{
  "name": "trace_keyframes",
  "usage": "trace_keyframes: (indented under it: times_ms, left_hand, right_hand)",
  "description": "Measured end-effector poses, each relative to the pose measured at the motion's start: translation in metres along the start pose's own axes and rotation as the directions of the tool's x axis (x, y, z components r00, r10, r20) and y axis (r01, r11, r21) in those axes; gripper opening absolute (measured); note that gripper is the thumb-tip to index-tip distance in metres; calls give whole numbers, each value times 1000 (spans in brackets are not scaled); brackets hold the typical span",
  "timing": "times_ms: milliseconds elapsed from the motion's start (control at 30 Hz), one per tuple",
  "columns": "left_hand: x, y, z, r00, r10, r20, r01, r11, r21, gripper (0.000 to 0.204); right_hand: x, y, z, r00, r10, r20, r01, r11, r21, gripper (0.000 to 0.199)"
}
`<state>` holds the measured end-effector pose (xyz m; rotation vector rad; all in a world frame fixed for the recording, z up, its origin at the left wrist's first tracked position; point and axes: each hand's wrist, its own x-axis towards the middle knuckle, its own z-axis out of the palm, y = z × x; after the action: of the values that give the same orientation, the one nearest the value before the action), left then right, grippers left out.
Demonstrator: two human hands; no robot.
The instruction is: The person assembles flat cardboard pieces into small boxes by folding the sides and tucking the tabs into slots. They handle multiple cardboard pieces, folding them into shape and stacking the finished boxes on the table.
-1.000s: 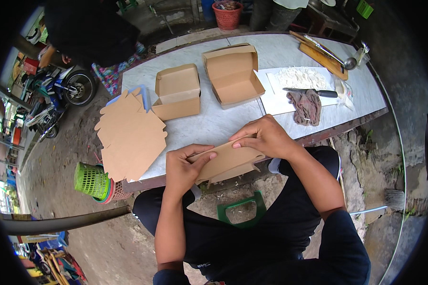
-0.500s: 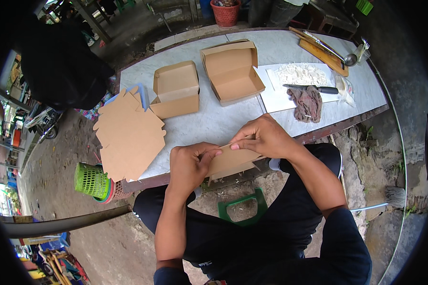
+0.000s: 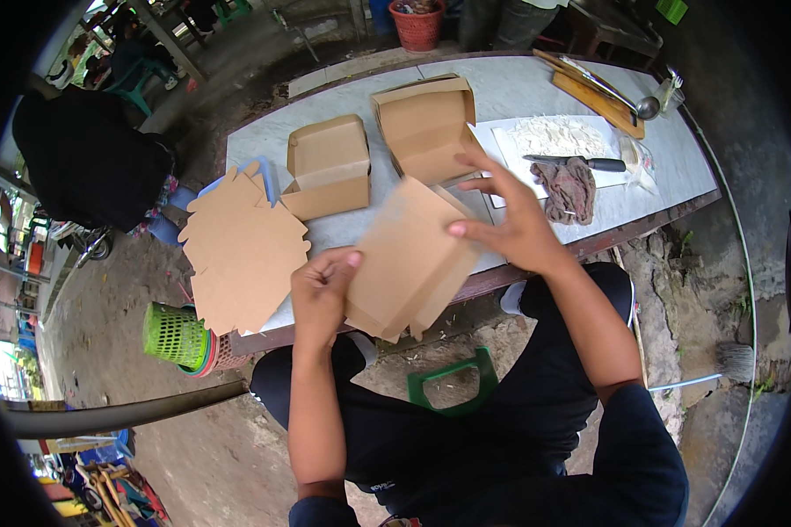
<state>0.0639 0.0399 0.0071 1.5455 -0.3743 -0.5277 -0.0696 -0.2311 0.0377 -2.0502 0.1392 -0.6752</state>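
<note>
A brown cardboard box (image 3: 406,250), partly folded and blurred by motion, is tilted in front of me over the near edge of the table. My left hand (image 3: 319,290) pinches its left edge between thumb and fingers. On the other side, my right hand (image 3: 511,215) has its fingers spread, with the thumb against or close to the box's right side. Two folded boxes with raised lids stand beyond: a smaller box (image 3: 327,195) and a larger box (image 3: 426,132). Left of them lies a stack of flat cardboard blanks (image 3: 242,255).
On the right, a white board (image 3: 510,189) bears pale shreds (image 3: 558,136), a knife (image 3: 576,163) and a brown cloth (image 3: 564,189). Behind them are a wooden board (image 3: 598,104) and a ladle (image 3: 647,108). Below the table sit a green basket (image 3: 174,335) and a green stool (image 3: 453,382).
The box has been raised and turned so its broad side faces up. My right hand has gone from pinching its edge to spread fingers; my left hand has shifted slightly left.
</note>
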Motion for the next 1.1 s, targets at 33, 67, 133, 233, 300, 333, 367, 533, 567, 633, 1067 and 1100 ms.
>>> trace_keyframes:
  times_ms: [33, 67, 133, 233, 300, 333, 367, 533, 567, 633, 1067, 1100]
  left_hand:
    - [1, -1, -1, 999, -29, -46, 23, 992, -126, 21]
    - [1, -3, -3, 994, -64, -87, 40, 967, -251, 21]
    - [1, -6, -1, 992, -121, -32, 95, 892, -441, 28]
    - [0, -17, 7, 987, -150, 64, 158, 777, -610, 34]
    - [-1, -21, 15, 986, -146, 82, 167, 813, -557, 45]
    - [-2, -15, 18, 972, -170, 164, 235, 768, -596, 49]
    - [-4, -7, 21, 951, -188, 246, 304, 718, -626, 53]
    - [-9, -23, 18, 957, -174, 232, 287, 685, -670, 70]
    - [-9, -34, 18, 965, -157, 207, 257, 701, -665, 72]
    - [-14, -40, 28, 964, -176, 197, 263, 707, -657, 75]
    - [-32, -55, 63, 873, 114, 474, 315, 610, -727, 93]
    - [-33, -58, 61, 858, 147, 493, 337, 563, -755, 96]
  right_hand:
    - [-1, 4, -10, 993, 64, 98, -69, 996, 52, 86]
    - [-2, 9, -21, 973, 122, 197, -143, 985, 96, 92]
    - [-4, 10, -20, 928, 197, 316, -274, 936, 220, 98]
    - [-9, -2, 7, 888, 321, 329, -431, 830, 353, 100]
    - [-8, 0, 9, 892, 356, 278, -439, 830, 344, 102]
    - [-7, -1, 9, 893, 374, 251, -443, 831, 337, 102]
    - [-8, -4, 6, 892, 392, 225, -446, 845, 295, 105]
    - [-12, -6, 10, 901, 386, 198, -425, 879, 217, 85]
    - [-13, -4, 14, 913, 370, 173, -397, 902, 168, 80]
    - [-16, 2, 22, 949, 311, 45, -310, 950, -26, 68]
    - [-30, 11, 67, 964, -260, -45, 253, 958, -132, 88]
    - [-39, 1, 67, 989, -120, 82, 128, 987, -99, 90]
